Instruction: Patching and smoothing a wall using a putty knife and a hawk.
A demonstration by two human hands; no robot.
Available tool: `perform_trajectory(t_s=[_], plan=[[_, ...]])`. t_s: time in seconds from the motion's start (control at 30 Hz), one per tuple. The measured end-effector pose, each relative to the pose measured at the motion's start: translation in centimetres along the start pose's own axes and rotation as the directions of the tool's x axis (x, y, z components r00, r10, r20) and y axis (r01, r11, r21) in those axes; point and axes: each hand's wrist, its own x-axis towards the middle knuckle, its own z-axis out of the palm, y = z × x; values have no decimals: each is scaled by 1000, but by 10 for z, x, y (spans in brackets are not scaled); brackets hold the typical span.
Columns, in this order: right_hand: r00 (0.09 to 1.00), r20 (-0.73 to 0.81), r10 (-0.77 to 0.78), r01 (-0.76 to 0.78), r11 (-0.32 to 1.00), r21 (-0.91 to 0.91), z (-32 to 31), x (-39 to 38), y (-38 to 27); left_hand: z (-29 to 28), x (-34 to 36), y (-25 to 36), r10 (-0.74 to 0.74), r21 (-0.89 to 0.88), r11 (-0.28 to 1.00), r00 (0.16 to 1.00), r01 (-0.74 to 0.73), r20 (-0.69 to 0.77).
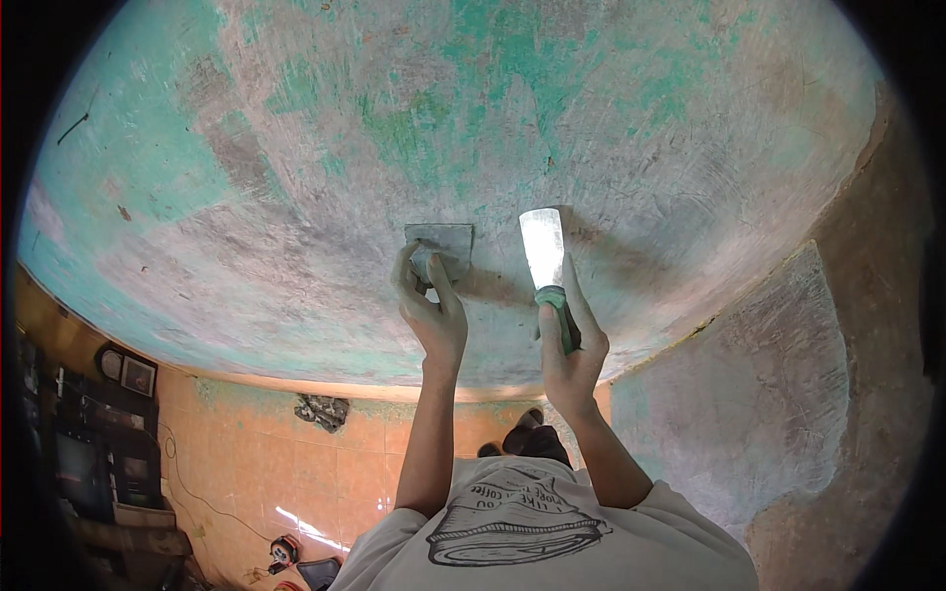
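My left hand (434, 315) is raised to the wall, its fingers bent against a thin grey square piece (451, 236) that lies flat or nearly flat on the surface. Whether that piece is a sheet or a blade cannot be told. To its right, my right hand (576, 355) grips the green handle of a putty knife (542, 246). The knife's bright metal blade points up the wall and casts a shadow beside it. Behind both tools stretches the wall (325, 266), patchy with turquoise paint, grey-pink plaster and scrape marks.
An orange tiled floor (256, 463) lies below, with a dark crumpled bundle (322, 412) near the wall's foot. Dark shelving (99, 443) with assorted items stands at left. A cable and a round device (284, 550) are on the floor. Another wall (739, 394) rises at right.
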Motion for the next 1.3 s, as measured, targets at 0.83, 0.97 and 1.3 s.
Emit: perform_trajectory(t_s=[0.83,0.97,1.3], plan=[[813,521,259,-358,929,96,-46,-50,41,-122,-93,4,-513,-176,841,857,512,43],[829,538,154,-281,946,162,-50,-43,41,-142,-126,20,-604,-139,794,795,592,-61],[721,648,247,-461,868,182,-73,-66,57,-134,-170,39,-597,-84,796,800,600,56]])
